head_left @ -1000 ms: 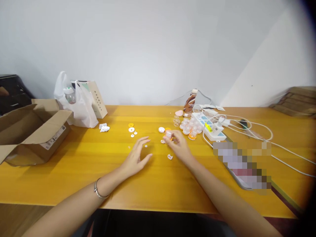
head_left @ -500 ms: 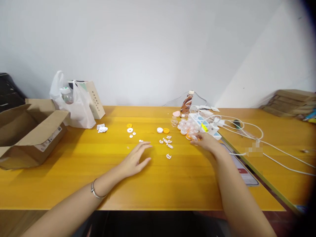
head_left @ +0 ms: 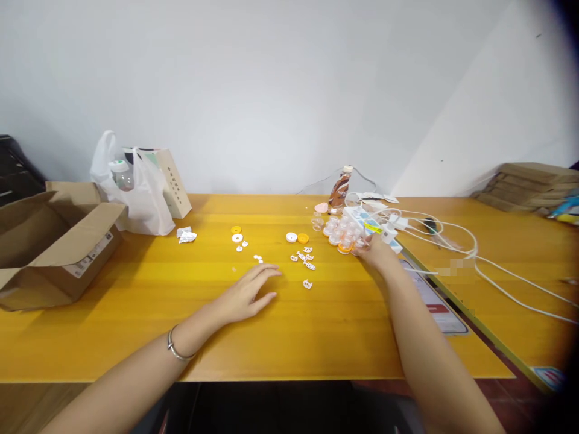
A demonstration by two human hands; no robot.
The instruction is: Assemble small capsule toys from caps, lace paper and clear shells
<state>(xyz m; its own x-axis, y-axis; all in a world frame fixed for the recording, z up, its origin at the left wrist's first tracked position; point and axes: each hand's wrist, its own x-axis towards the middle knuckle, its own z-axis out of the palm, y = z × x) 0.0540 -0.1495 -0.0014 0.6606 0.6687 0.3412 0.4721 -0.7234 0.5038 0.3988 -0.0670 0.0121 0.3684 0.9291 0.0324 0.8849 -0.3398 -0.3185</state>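
My left hand (head_left: 248, 293) hovers over the front middle of the table, fingers loosely stretched and thumb apart, holding nothing. Small white discs (head_left: 258, 259) lie just beyond its fingertips. To its right are several white openwork plastic pieces (head_left: 308, 265). My right hand (head_left: 376, 252) is at the right edge of a cluster of clear-domed capsules (head_left: 340, 229) with orange and white bases. Its thumb and fingers close around the nearest capsule, partly hiding it. A white ring (head_left: 292, 237) and an orange ring (head_left: 303, 239) lie left of the cluster.
At left stand an open cardboard box (head_left: 85, 241) and a white plastic bag (head_left: 151, 205). Crumpled foil (head_left: 187, 235) lies nearby. A brown drink bottle (head_left: 341, 188), a power strip (head_left: 362, 218) and looping white cables (head_left: 470, 241) are behind and right of my right hand.
My right hand has shifted slightly to the right and away from me at the cluster's edge. My left hand has barely moved. The whole view has shifted slightly.
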